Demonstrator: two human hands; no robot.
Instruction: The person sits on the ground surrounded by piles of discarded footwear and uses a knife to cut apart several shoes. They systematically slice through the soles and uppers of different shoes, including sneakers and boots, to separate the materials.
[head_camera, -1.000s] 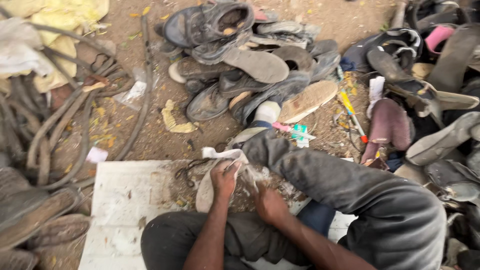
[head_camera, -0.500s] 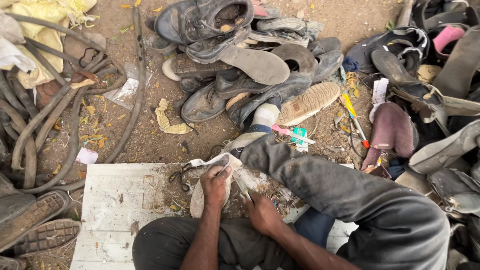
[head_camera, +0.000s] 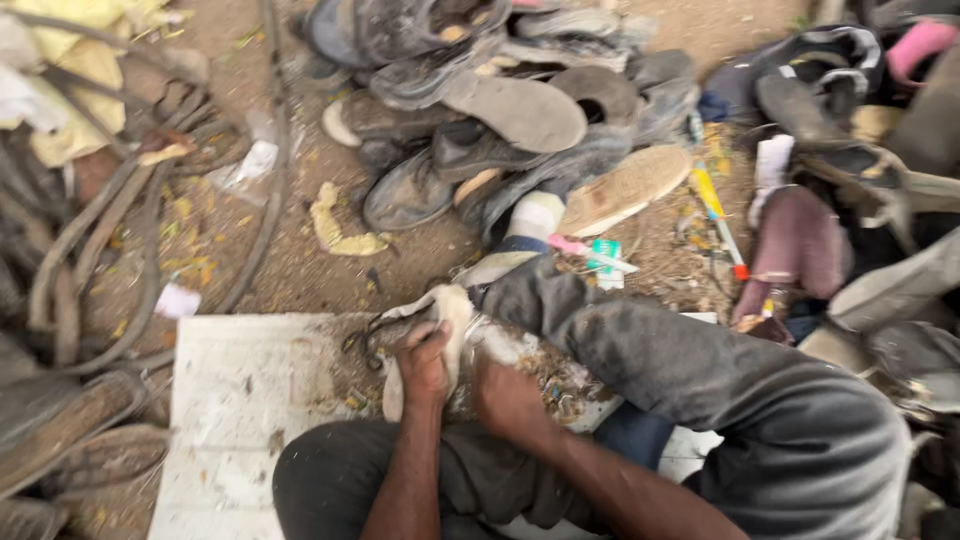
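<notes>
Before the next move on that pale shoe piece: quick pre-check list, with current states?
1. Left hand has a grip on the pale shoe piece: ok, fingers are wrapped over it.
2. Right hand is supporting the piece: cannot tell, it sits close beside the left hand but contact is blurred.
3. Tool in either hand: cannot tell, nothing clear shows.
4. Piece rests over the white board: ok, its lower end lies on the board.
5. Board surface near the hands: not ok, scraps and debris lie scattered there.
6. Person's leg beside the work: ok, it lies to the right of the hands.
</notes>
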